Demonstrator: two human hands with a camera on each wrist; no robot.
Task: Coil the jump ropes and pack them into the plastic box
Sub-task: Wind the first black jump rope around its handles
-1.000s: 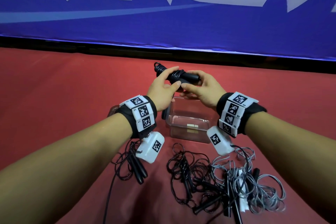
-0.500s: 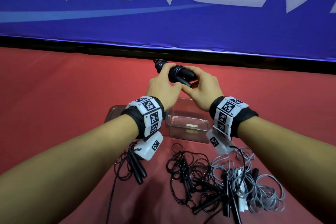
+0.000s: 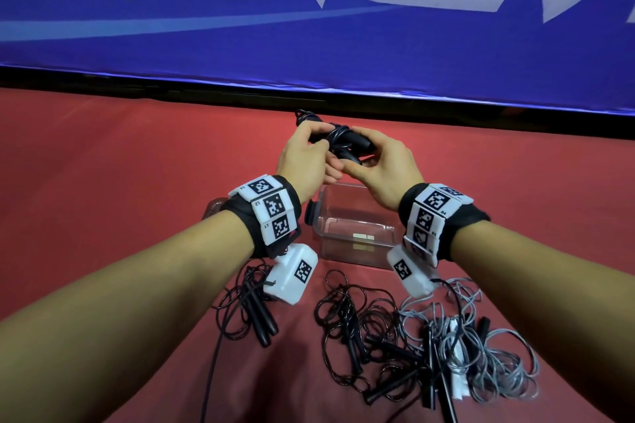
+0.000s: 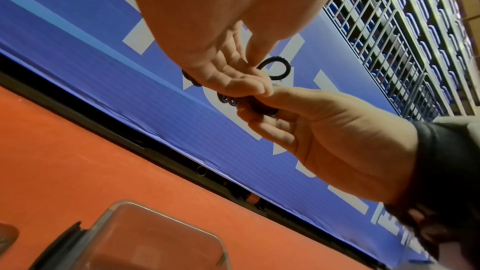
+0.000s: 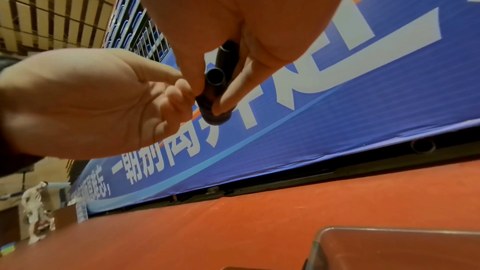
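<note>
Head view: left hand (image 3: pixel 305 161) and right hand (image 3: pixel 381 170) meet above the plastic box (image 3: pixel 354 244), both curled around one black jump rope (image 3: pixel 338 141) with cord wound around its paired handles. The box stands on the red desk (image 3: pixel 103 182). Near side: a small black rope (image 3: pixel 254 312) at left, a loose black rope pile (image 3: pixel 364 336) in the middle, a grey rope tangle (image 3: pixel 488 350) at right. Blue banner (image 3: pixel 309 27) at the far edge.

Left wrist view: left fingers (image 4: pixel 244 85) pinch the cord loops; right fingers (image 4: pixel 270 124) curl under the bundle.

Right wrist view: right fingers (image 5: pixel 228 91) clamp the two handle ends (image 5: pixel 217 81); left fingers (image 5: pixel 182 93) touch them.
</note>
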